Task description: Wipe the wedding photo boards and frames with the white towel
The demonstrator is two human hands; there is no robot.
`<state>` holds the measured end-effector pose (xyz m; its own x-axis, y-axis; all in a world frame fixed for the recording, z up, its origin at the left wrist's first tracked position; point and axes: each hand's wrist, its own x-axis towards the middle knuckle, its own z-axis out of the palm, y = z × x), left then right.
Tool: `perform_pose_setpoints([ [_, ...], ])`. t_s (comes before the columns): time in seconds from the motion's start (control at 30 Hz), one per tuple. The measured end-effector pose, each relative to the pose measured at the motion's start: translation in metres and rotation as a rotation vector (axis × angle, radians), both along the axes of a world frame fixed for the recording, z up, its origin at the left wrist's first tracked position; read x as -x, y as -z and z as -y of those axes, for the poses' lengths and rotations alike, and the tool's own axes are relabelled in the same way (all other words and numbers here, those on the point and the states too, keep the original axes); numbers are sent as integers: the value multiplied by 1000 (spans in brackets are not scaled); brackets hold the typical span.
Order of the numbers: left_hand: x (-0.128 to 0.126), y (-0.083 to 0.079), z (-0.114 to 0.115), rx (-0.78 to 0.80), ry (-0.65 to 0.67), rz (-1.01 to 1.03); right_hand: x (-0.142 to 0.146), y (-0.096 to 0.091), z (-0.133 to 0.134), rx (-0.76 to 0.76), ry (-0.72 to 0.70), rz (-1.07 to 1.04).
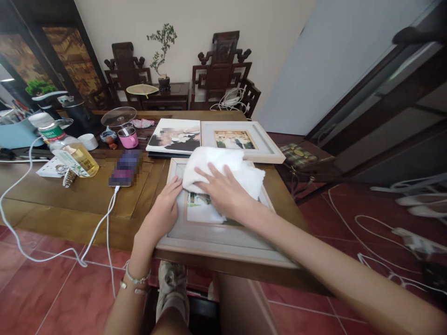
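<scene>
A picture frame (pixel 216 244) with a pale wooden border lies flat at the table's front edge, its picture partly hidden. On its upper part rests a folded white cloth (pixel 223 160). My right hand (pixel 225 188) presses on the cloth from above, fingers spread and stretched out. At the left side of the frame, my left hand (pixel 164 209) grips the border, its fingers close together over the edge. Just behind are a second framed picture (pixel 260 149) and a white-edged photo panel (pixel 174 135), side by side.
To the left stand a bottle of yellow liquid (pixel 75 158), a pink mug (pixel 128 137), a white cup (pixel 88 142) and a phone (pixel 125 167) on a white cable (pixel 106 214). A plaid bag (pixel 296 156) sits to the right. Cables cross the red tiled floor (pixel 45 293).
</scene>
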<state>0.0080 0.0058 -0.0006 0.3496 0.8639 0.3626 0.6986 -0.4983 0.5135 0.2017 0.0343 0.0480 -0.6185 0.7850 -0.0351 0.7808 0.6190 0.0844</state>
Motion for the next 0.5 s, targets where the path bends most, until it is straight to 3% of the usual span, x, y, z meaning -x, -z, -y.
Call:
perform_pose_setpoints([
  [0.17,-1,0,1,-28,-31,79,16,-2,-5,-24,-28,11],
  [0.33,0,2,0,-15,-65,91,13,-14,31,87,-80,45],
  [0.5,0,2,0,15,-65,66,8,-31,73,329,-185,93],
])
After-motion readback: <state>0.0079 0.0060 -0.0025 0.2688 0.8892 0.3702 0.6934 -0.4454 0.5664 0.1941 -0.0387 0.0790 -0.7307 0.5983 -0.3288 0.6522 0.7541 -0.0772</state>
